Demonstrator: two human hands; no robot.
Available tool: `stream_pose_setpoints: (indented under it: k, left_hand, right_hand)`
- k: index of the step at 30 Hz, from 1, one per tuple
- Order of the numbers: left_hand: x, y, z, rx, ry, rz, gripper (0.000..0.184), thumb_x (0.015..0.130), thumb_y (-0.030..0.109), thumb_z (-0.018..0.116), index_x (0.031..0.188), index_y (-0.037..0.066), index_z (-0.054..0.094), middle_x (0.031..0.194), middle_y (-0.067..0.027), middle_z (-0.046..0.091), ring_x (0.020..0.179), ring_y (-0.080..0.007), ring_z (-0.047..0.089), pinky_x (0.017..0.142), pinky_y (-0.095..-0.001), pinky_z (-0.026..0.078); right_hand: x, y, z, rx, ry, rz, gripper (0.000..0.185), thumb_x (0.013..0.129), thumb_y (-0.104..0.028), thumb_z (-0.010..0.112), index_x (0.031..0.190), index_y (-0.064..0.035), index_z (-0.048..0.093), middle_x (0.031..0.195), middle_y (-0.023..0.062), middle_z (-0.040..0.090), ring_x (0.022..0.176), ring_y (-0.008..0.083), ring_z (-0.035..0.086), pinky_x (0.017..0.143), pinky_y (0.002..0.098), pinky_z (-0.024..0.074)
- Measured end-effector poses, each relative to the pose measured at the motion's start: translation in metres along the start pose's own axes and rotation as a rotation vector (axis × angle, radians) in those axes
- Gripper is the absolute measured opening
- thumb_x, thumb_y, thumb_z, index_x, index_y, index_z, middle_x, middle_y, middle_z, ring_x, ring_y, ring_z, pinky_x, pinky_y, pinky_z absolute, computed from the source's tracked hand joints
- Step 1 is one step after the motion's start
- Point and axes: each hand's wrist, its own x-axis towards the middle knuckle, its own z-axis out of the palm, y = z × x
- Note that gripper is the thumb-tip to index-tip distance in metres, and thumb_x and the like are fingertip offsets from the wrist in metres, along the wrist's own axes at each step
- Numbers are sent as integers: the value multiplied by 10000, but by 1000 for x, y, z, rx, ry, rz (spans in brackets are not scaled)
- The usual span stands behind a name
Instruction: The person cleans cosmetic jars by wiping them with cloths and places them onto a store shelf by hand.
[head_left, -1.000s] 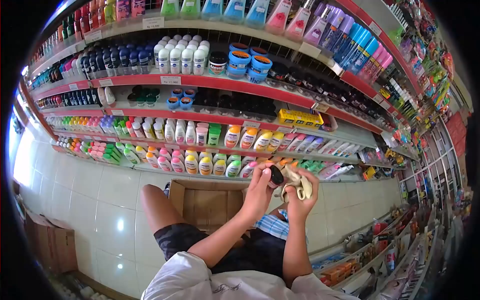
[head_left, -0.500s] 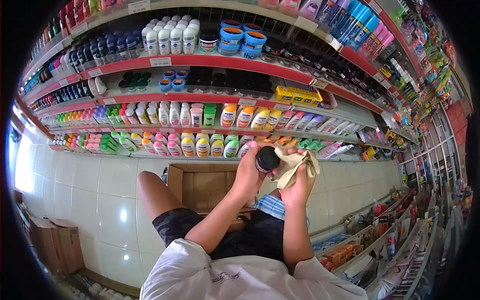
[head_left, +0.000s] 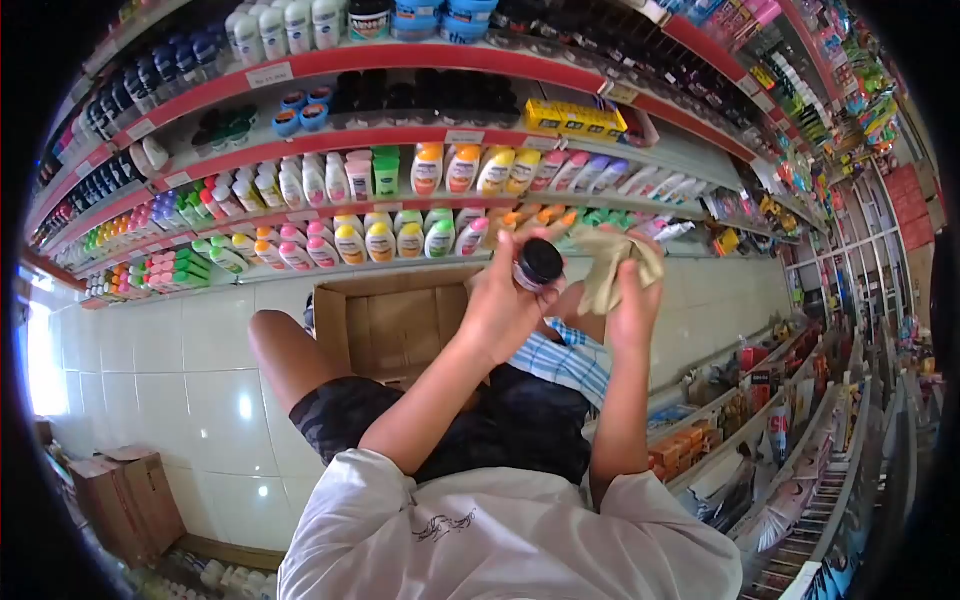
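My left hand (head_left: 500,307) has its fingers wrapped round a small round jar (head_left: 540,262) with a black lid, tilted up toward the camera. In my right hand (head_left: 636,305) is a crumpled beige cloth (head_left: 604,270), gripped between thumb and fingers, a short way right of the jar and apart from it. A blue and white checked cloth (head_left: 560,362) lies over my lap below both hands. Behind the hands, the lowest shelf bears rows of bottles (head_left: 380,242) with coloured caps.
An open cardboard box (head_left: 345,325) stands on the tiled floor between my legs and the shelves. Another cardboard box (head_left: 130,508) is at the lower left. A low rack of packaged goods (head_left: 684,450) runs along the right. Shelf edges (head_left: 400,137) cross the view in front.
The camera view has tilted down, so the shelves sit higher in it. The cloth in my right hand has moved away from the jar. The jar's lid faces the camera more than at first.
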Motion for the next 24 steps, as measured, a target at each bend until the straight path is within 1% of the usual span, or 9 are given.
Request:
stream_pose_setpoints:
  k: [5,7,9,12,16,20,21,23,24]
  left_hand:
    - [11,24,-9,-7,21,157,424,996,428,316,1090,73,527,893,-58,567,797,-175,546,713,-298,436]
    - [13,32,-13,-24,63,207,433,985,433,350,1083,65,555,943,-104,597,802,-201,538,743,-294,445]
    - [12,38,-13,-26,115,210,422,985,424,354,1072,67,561,938,-95,595,796,-191,528,757,-300,441]
    - [9,43,-11,-9,69,264,411,984,421,353,1051,78,569,930,-80,590,794,-177,517,762,-300,435]
    - [10,45,-16,9,67,276,413,984,422,346,1050,82,570,931,-71,590,797,-172,516,757,-296,426]
    - [10,47,-15,2,76,254,410,987,417,334,1050,88,571,929,-65,594,794,-170,515,758,-296,420]
    - [10,47,-16,11,71,257,407,987,415,334,1049,89,571,928,-65,596,794,-170,515,764,-297,421]
    - [11,46,-17,9,67,268,409,987,416,339,1052,83,566,920,-69,596,795,-177,520,767,-297,428]
    - [11,46,-15,15,81,282,412,987,417,340,1053,78,564,916,-72,595,796,-180,522,768,-299,432]
  right_hand:
    - [-2,29,-76,26,119,330,465,941,-298,530,1291,-17,409,1193,134,551,1067,204,553,873,361,478]
    - [-15,72,-101,402,221,450,429,933,-278,544,1251,0,465,1141,120,578,996,199,587,832,349,497]
    - [-34,117,-131,-235,-5,635,349,902,-239,580,1140,14,545,1013,80,610,879,164,602,764,314,509]
    - [-48,138,-155,-383,117,819,269,893,-174,572,1079,21,586,999,85,621,895,182,611,772,318,513]
    - [-50,135,-177,19,75,861,290,884,-191,599,1099,1,572,1009,74,615,878,180,611,735,297,512]
    - [-48,108,-172,-134,208,1006,331,881,-198,604,1163,-40,533,1059,74,594,913,198,599,728,304,489]
    - [-53,109,-172,-137,211,1012,331,881,-198,604,1163,-40,533,1059,74,594,913,198,599,728,304,489]
    - [-58,116,-172,-753,271,696,308,872,-191,594,1147,-64,534,1046,63,581,923,151,564,771,325,462]
    - [-61,124,-171,-728,350,315,310,855,-169,611,1141,-75,538,1068,59,572,970,153,543,800,299,447]
